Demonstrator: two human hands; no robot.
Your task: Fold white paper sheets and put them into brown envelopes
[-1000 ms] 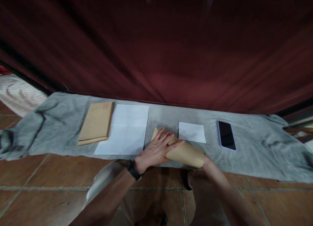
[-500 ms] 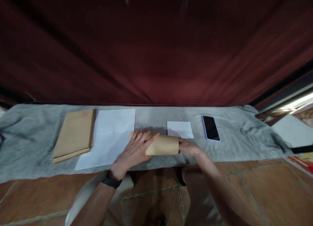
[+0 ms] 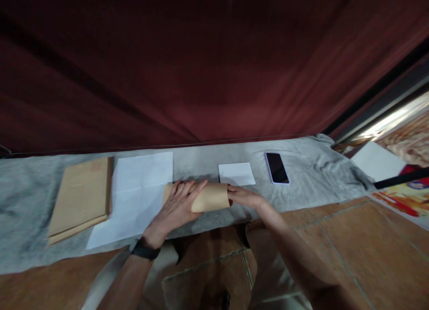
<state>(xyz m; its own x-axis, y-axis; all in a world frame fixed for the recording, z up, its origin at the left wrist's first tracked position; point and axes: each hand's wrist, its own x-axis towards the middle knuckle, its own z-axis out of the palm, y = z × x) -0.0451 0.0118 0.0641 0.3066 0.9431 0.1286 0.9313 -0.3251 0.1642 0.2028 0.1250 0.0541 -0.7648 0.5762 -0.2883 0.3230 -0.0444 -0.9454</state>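
A brown paper envelope point(image 3: 212, 197) lies crosswise near the front edge of the cloth, its right end bulging open. My left hand point(image 3: 181, 203) rests over its left part, thumb and fingers gripping it from above. On the other side, my right hand point(image 3: 243, 196) reaches into the open end; its fingers are hidden inside the paper, and whatever they hold cannot be seen. Partly under the left hand is a large white sheet point(image 3: 140, 189) with a crease across it. Just behind the envelope sits a small white card or folded paper point(image 3: 236, 173).
A stack of brown envelopes point(image 3: 82, 189) stands at the left. A phone with a lilac case point(image 3: 277, 168) lies to the right on the grey cloth point(image 3: 311, 167). Behind rises a dark red curtain point(image 3: 214, 86). White paper point(image 3: 378, 161) and a colourful printed sheet point(image 3: 405, 198) are at far right.
The camera view has turned and tilted slightly, shifting the things on the cloth leftward. Both hands keep nearly the same place on the envelope, the right one still inside its open end.
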